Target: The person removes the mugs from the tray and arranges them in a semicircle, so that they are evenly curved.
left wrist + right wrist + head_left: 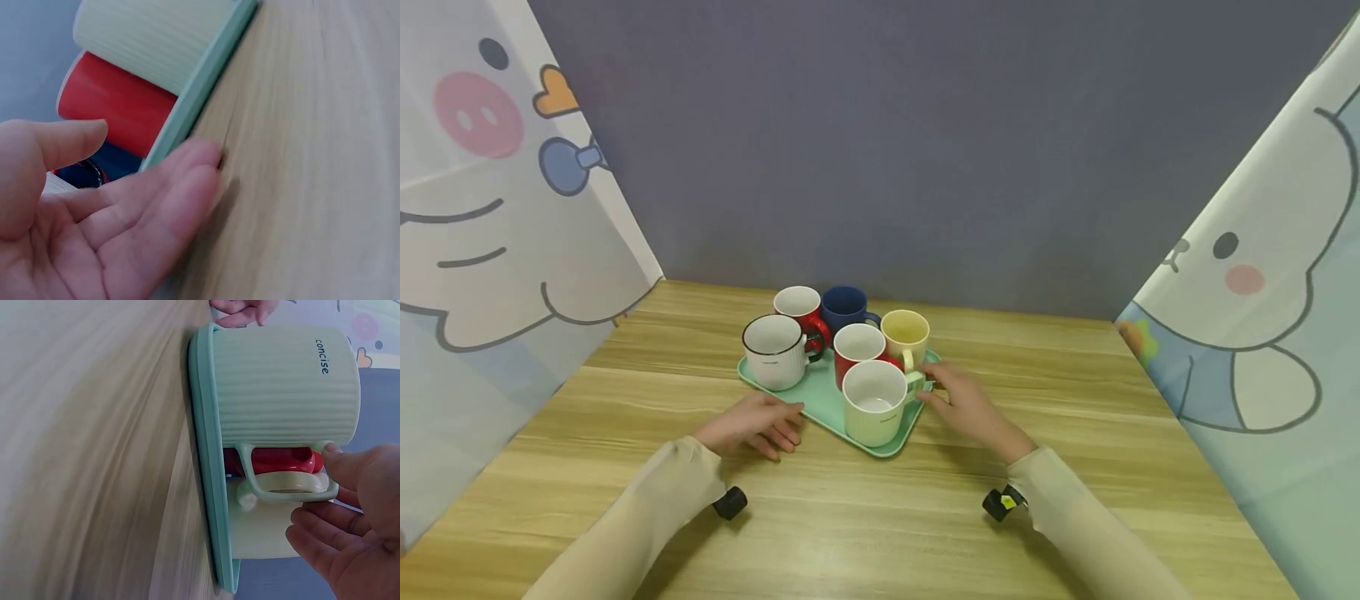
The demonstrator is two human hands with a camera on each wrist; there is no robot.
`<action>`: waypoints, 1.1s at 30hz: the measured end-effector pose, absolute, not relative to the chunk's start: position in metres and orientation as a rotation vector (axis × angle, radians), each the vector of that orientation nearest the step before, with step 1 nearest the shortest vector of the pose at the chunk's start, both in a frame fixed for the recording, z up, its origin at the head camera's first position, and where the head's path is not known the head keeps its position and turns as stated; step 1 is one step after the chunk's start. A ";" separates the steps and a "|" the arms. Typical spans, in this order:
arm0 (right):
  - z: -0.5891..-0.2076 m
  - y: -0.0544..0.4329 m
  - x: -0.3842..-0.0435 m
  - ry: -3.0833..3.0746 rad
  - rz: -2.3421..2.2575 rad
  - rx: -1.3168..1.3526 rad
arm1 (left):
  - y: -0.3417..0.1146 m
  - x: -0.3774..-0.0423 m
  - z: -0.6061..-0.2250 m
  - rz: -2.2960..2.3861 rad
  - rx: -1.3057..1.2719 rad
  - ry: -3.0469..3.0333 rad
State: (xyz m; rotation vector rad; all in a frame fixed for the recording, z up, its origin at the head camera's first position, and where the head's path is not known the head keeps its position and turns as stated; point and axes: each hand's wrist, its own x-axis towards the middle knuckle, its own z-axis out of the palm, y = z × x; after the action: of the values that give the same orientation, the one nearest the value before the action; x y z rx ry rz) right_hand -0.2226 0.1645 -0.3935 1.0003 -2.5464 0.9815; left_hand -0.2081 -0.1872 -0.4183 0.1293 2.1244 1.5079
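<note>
My cream long sleeves (647,504) extend over the wood-grain tabletop (865,525). My left hand (756,423) is empty, fingers loosely extended, just beside the mint-green rounded rectangular tray (822,393). My right hand (966,410) is at the handle (294,497) of the pale-green ribbed mug (871,423); I cannot tell whether it grips. This mug stands upright at the tray's near corner, beside a white-lined red mug (840,367).

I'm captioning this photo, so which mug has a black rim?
The white mug, farthest left on the tray: it alone has a black rim and handle.
</note>
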 end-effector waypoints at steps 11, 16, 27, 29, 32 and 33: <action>-0.396 0.162 -0.234 -2.599 1.208 0.918 | -0.186 -0.226 -0.432 1.393 0.045 2.072; -0.397 0.168 -0.239 -2.654 1.331 0.959 | -0.184 -0.228 -0.432 1.357 0.013 2.090; -0.393 0.176 -0.242 -2.715 1.618 1.135 | -0.179 -0.226 -0.428 1.296 -0.004 2.167; -0.393 0.176 -0.242 -2.718 1.655 1.114 | -0.179 -0.226 -0.428 1.293 -0.005 2.175; -0.392 0.175 -0.240 -2.714 1.707 1.075 | -0.178 -0.227 -0.429 1.296 -0.005 2.180; -0.391 0.175 -0.240 -2.710 1.721 1.061 | -0.178 -0.227 -0.429 1.297 -0.002 2.185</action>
State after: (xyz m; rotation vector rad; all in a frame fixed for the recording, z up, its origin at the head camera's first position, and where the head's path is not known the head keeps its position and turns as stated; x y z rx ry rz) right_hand -0.2398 0.1746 -0.3914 1.0612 -2.7099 1.7209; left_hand -0.2275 -0.1780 -0.4294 -0.0020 2.1849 1.2972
